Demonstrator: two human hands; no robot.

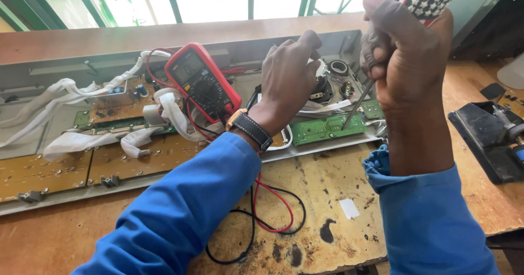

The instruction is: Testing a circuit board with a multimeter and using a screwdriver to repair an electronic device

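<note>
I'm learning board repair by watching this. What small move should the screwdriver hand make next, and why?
Probably turn the screwdriver: its tip already rests on the green circuit board, the right hand grips the handle, and the left hand braces parts beside it.

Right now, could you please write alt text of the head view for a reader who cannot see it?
The right hand holds a screwdriver with its tip on a green circuit board inside an opened grey chassis, while the left hand rests on parts beside it. A red multimeter lies on the boards.

Head cam, close, looking down, workbench (327, 198)
</note>
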